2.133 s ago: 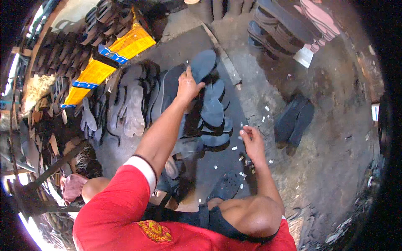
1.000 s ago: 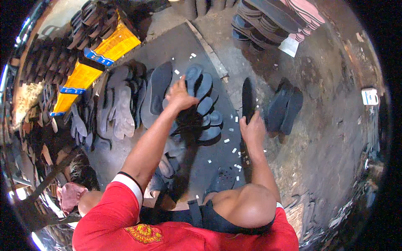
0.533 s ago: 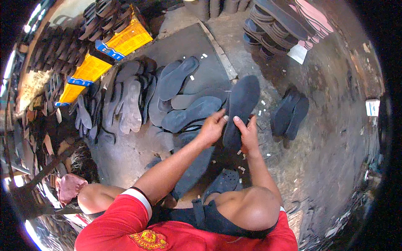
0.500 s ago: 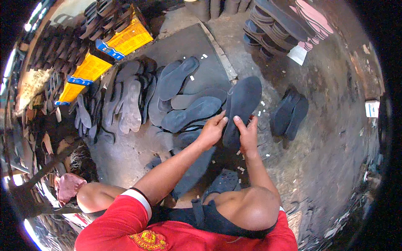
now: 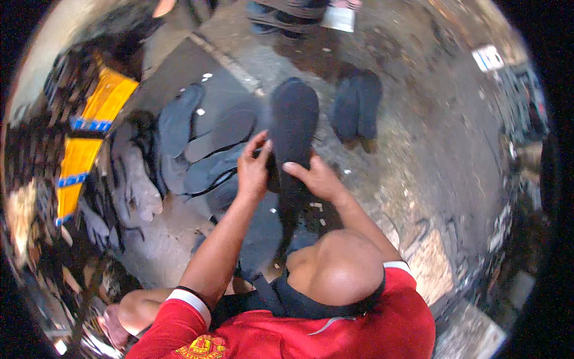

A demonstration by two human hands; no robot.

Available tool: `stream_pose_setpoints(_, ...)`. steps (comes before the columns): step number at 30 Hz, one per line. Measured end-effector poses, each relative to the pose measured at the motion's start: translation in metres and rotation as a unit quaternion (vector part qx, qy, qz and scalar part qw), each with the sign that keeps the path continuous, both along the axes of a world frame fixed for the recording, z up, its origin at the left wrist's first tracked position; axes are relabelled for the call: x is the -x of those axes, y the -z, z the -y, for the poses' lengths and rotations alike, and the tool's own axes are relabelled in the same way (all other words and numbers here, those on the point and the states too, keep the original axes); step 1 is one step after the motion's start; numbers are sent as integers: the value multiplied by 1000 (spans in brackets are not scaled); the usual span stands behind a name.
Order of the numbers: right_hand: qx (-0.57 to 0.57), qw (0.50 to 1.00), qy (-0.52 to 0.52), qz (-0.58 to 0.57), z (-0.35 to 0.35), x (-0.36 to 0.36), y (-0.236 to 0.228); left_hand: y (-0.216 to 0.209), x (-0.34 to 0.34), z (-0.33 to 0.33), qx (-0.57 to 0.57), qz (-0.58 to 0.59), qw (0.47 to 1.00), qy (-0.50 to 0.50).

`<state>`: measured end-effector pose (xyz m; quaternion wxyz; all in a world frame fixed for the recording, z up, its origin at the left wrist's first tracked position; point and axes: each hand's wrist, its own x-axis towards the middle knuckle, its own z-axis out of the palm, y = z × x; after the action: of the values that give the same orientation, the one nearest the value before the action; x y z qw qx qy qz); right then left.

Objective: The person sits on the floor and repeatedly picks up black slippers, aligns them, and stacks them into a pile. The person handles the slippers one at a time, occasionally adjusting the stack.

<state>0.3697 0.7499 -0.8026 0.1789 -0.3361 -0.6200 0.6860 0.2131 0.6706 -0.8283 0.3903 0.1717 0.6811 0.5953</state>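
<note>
A dark shoe sole is held upright in front of me, its broad rounded end pointing away. My right hand is closed on its lower right side, the thumb lying across the face and the fingers behind. At the left edge, my left hand pinches it, fingertips partly hidden; a second layer seems to sit behind, though I cannot tell for sure. To the left lie several loose dark soles on a dark mat. A pair of dark soles rests on the floor to the right.
Yellow and blue boxes stand at the left beside stacked dark soles. More stacked soles are at the far edge, near a white paper. Small white scraps dot the floor. A flat board lies at lower right.
My view has swung to the right, so the soles and boxes appear further left. Both hands still hold the sole, now turned more upright, and my left hand has shifted its grip along its edge.
</note>
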Motion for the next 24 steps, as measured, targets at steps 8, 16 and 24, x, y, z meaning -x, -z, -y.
stream_pose_setpoints(8,-390,852,52,344,7,-112,13,34,-50,-21,-148,-330,913,186)
stream_pose_setpoints(16,-360,897,45,253,10,-157,89,-45,-34,-97,-161,-439,649,600)
stream_pose_setpoints(24,-279,870,42,404,-9,-141,56,-28,-42,-107,-161,-403,749,501)
